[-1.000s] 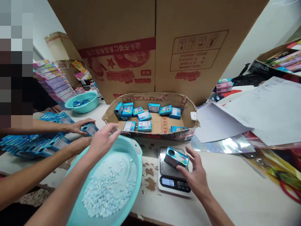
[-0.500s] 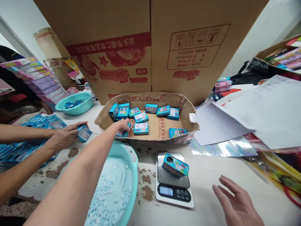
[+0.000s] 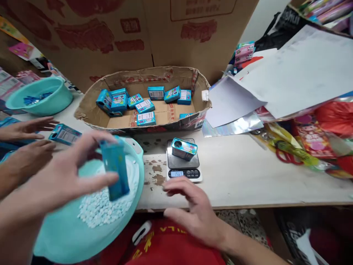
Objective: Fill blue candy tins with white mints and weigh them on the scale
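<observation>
My left hand (image 3: 64,169) grips a blue candy box (image 3: 115,169), held upright and slightly blurred over a turquoise basin (image 3: 139,184). Small pale-blue candies (image 3: 102,209) lie in that basin. My right hand (image 3: 193,213) is empty, fingers apart, just in front of a kitchen scale (image 3: 172,160). On the scale lies another blue candy box (image 3: 187,150) with a dark round hole at one end; the display is lit. Behind the basin and scale stands a cut-down carton (image 3: 202,79) with several blue candy boxes (image 3: 145,118) inside.
At the left, a co-worker's hands (image 3: 30,138) are beside a blue box (image 3: 66,134) on the table. A second turquoise basin (image 3: 55,99) holds small blue pieces. Paper sheets (image 3: 298,73) and red-handled scissors (image 3: 286,157) lie at right. A tall carton (image 3: 165,48) stands behind.
My left hand has lifted a candy box from the carton and brought it back over the basin. My right hand has moved left, towards the scale. The view has tilted down; the display has changed.
</observation>
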### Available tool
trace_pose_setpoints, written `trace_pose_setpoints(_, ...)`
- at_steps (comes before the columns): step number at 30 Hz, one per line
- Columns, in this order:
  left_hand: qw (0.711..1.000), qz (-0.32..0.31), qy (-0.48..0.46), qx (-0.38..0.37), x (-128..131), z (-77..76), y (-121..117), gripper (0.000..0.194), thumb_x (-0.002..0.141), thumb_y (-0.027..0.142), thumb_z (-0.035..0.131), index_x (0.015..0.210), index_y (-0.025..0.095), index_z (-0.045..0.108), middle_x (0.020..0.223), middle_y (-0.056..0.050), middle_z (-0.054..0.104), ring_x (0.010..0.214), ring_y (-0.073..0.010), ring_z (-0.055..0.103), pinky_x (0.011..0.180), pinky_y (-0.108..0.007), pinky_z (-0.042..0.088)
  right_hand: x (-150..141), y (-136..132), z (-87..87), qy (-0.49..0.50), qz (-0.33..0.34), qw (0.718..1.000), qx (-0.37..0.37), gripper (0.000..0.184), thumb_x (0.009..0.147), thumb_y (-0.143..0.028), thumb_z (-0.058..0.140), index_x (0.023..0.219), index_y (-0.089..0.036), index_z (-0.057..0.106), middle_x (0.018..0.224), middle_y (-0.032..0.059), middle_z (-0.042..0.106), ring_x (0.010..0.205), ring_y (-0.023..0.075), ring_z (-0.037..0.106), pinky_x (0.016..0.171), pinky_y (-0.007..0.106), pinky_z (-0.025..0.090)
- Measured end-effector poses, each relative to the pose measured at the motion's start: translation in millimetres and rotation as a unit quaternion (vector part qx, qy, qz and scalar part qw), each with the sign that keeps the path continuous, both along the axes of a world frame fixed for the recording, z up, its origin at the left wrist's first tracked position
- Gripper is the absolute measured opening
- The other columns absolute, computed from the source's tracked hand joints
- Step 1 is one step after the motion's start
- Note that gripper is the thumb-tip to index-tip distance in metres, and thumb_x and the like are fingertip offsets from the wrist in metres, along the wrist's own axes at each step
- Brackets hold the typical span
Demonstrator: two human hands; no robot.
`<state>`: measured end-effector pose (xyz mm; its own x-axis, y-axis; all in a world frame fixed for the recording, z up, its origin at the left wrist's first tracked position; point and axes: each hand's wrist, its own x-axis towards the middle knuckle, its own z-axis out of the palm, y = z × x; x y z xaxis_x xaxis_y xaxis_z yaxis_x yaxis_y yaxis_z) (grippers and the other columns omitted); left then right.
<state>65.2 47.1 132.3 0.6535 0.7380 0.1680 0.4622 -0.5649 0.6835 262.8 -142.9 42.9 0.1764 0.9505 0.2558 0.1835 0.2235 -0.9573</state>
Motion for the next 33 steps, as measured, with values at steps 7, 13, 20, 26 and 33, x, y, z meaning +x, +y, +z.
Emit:
trace_pose_setpoints(7, 0.995, 0.054, 0.012, 0.084, -18.7, -45.6, -84.2, 0.036, 0.078, 0.048, 0.062, 0.110, 0.034, 0.057, 0.113, -0.003, 0.057, 0.104, -0.0248, 0.057, 0.087, -0.037, 0.053, -54.2, 43.3, 14.6, 0.007, 0.107, 0.987, -0.123, 0.066, 0.060, -0.044, 0.082, 0.117, -0.021, 0.057, 0.103, 0.0051, 0.064, 0.091, 0.0223, 0.061, 0.083, 0.037, 0.052)
trace_pose_setpoints(13, 0.979, 0.199, -0.045, -0.029, -63.0, -69.9, -58.5, 0.043, 0.082, 0.050, 0.056, 0.120, 0.032, 0.049, 0.125, -0.004, 0.054, 0.098, -0.0233, 0.060, 0.084, -0.039, 0.053, -58.0, 42.3, 3.7, 0.208, 0.130, 0.957, -0.153, 0.048, 0.067, -0.042, 0.077, 0.108, -0.020, 0.063, 0.100, 0.0022, 0.069, 0.090, 0.0199, 0.064, 0.081, 0.033, 0.054)
trace_pose_setpoints(20, 0.938, 0.105, 0.331, 0.025, -130.0, -127.8, -0.9, 0.044, 0.089, 0.042, 0.042, 0.118, 0.013, 0.057, 0.115, -0.015, 0.061, 0.110, -0.0306, 0.055, 0.096, -0.043, 0.042, -46.3, 67.7, -37.0, 0.293, -0.067, 0.946, -0.122, 0.042, 0.069, -0.041, 0.078, 0.102, -0.019, 0.066, 0.102, 0.0046, 0.072, 0.091, 0.0218, 0.067, 0.086, 0.037, 0.055)
trace_pose_setpoints(26, 0.909, 0.144, 0.390, 0.039, -137.5, -127.0, -21.4, 0.039, 0.090, 0.037, 0.044, 0.122, 0.018, 0.057, 0.121, -0.015, 0.060, 0.111, -0.0330, 0.055, 0.093, -0.045, 0.043, -55.3, 120.6, -34.5, 0.386, -0.019, 0.893, -0.228, 0.041, 0.064, -0.037, 0.079, 0.098, -0.017, 0.069, 0.100, 0.0050, 0.073, 0.085, 0.0209, 0.069, 0.077, 0.032, 0.059)
trace_pose_setpoints(33, 0.829, 0.519, 0.186, -0.097, -202.0, -154.2, -78.0, 0.058, 0.085, 0.049, 0.045, 0.129, 0.012, 0.047, 0.112, -0.019, 0.062, 0.098, -0.0338, 0.061, 0.081, -0.044, 0.048, -76.1, 116.1, -17.9, 0.215, 0.077, 0.965, -0.131, 0.042, 0.067, -0.044, 0.078, 0.099, -0.019, 0.068, 0.102, 0.0052, 0.071, 0.090, 0.0238, 0.067, 0.079, 0.036, 0.056)
